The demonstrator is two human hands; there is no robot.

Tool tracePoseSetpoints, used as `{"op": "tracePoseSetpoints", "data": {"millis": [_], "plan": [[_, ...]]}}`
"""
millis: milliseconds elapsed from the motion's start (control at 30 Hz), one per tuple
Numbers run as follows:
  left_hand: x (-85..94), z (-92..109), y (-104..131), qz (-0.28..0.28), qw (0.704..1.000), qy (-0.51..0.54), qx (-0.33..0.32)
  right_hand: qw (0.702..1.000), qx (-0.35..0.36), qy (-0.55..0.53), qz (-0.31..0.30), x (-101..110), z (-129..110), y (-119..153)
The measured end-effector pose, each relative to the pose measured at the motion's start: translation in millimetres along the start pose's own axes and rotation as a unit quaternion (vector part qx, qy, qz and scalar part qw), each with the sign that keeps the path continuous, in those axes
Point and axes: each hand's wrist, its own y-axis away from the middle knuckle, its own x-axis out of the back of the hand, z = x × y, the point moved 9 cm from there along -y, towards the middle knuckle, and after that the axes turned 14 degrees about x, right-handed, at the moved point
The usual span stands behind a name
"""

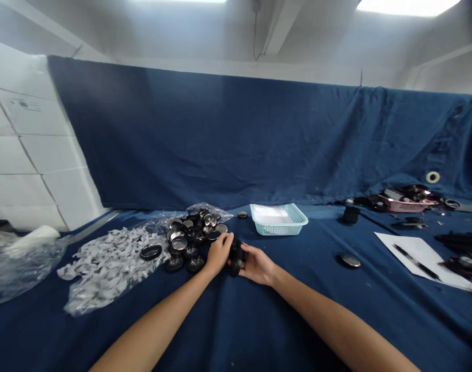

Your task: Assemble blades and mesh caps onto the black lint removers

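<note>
A dark blue curtain [204,134] hangs in soft folds behind a table under matching blue cloth [298,305]. White boxes [45,144] stack up at the left; a clear plastic bag [111,263] of pale grey, curled pieces lies before them. Beside it is a heap of round parts [178,244], glossy black rims around silvery metal faces. A pale aqua lattice basket [280,229] holding white paper sits beyond the hands. The black round part [236,260] is held just right of the heap, nearly edge-on, its long axis close to upright in the view. The right hand [259,265] pinches its right side, thumb and fingers slightly parted around it; the left hand's [218,253] bent fingers close against its upper left.
</note>
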Motion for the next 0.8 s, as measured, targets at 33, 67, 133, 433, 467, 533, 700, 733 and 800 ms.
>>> {"op": "tracePoseSetpoints", "data": {"millis": [33,67,133,433,467,533,700,733,800], "plan": [[0.1,1,1,-0.003,1.000,0.002,-0.003,1.000,0.000,0.004,0.007,1,1,-1],[0.1,2,3,-0.005,1.000,0.003,-0.006,1.000,0.001,0.009,0.016,3,3,-2],[-0.4,4,5,-0.010,1.000,0.005,-0.010,0.999,0.007,0.020,0.035,6,6,-3],[2.7,4,7,-0.002,0.999,0.029,-0.023,0.995,0.000,0.077,0.062,4,1,0],[5.6,5,8,0.006,0.999,0.034,-0.028,0.995,0.001,0.084,0.059,2,0,-1],[13.7,7,13,0.030,0.998,0.045,-0.037,0.993,0.009,0.100,0.057,-3,-3,-5],[37.0,7,25,0.114,0.990,0.068,-0.048,0.990,0.021,0.134,0.034,-17,-6,-18],[39.6,7,27,0.124,0.988,0.072,-0.050,0.990,0.020,0.141,0.026,-19,-7,-21],[42.0,6,28,0.136,0.986,0.078,-0.055,0.988,0.017,0.154,0.015,-21,-10,-25]]}}
